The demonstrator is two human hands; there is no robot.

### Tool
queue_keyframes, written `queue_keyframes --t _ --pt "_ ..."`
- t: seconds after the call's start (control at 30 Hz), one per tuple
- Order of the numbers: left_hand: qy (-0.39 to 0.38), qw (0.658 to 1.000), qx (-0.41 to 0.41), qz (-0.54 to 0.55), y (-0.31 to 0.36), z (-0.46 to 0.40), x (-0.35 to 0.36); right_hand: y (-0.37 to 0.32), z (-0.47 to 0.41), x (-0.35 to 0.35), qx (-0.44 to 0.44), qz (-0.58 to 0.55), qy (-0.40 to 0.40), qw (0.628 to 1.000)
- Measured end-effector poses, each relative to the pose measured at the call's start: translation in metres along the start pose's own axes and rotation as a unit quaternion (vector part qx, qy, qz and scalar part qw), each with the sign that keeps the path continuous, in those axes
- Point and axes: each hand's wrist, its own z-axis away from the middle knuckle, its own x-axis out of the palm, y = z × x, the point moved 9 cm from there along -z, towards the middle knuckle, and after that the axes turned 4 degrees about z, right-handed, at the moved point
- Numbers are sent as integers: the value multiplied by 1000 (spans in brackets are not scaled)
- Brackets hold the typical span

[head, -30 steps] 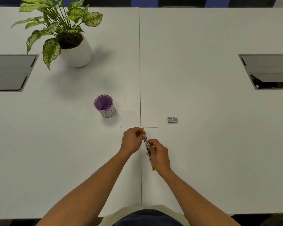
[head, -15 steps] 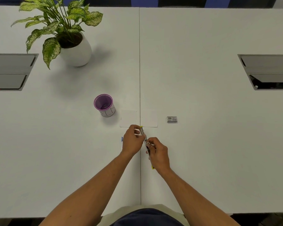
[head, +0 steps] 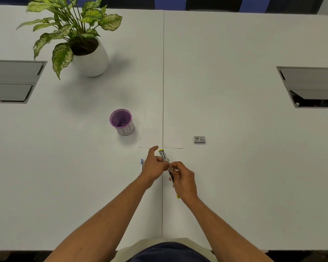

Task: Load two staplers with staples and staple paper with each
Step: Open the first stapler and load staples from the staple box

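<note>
A yellow stapler (head: 163, 155) lies opened out along the table seam, its metal staple channel showing. My left hand (head: 154, 166) holds its front part, with the index finger stretched out toward the papers. My right hand (head: 182, 178) grips the rear part and pinches at the channel's middle; a yellow end pokes out below that wrist. A blue stapler (head: 141, 164) lies just left of my left hand, mostly hidden. Two small white paper slips (head: 149, 138) (head: 174, 138) lie side by side beyond the hands. A small grey staple box (head: 199, 140) sits right of the slips.
A purple mesh cup (head: 121, 121) stands left of the slips. A potted plant (head: 87, 53) is at the back left. Two recessed cable hatches (head: 13, 82) (head: 310, 86) sit at the left and right edges of the white table (head: 244, 167).
My left hand has slid back along the stapler toward my right hand, uncovering the stapler's front end and metal channel. My left index finger has straightened.
</note>
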Motion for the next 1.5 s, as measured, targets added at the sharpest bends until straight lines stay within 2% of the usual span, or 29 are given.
queue_keyframes --t 0.33,0.63,0.83,1.07,1.27,1.5 --pt "59 990 -18 125 -1 -3 -18 -4 0 -3 -31 21 -15 999" --pt "59 988 -18 143 -5 -5 -18 -6 -1 -4 -42 33 -40 998" --pt "20 986 -13 167 2 0 -10 -2 -5 5 15 56 -87 994" --pt "-30 985 -8 170 7 3 -6 4 -1 12 86 21 -114 989" --pt "-42 983 -16 177 7 2 -3 9 -3 8 114 -33 -90 989" --pt "-31 986 4 165 6 2 -6 19 0 10 166 -91 -99 977"
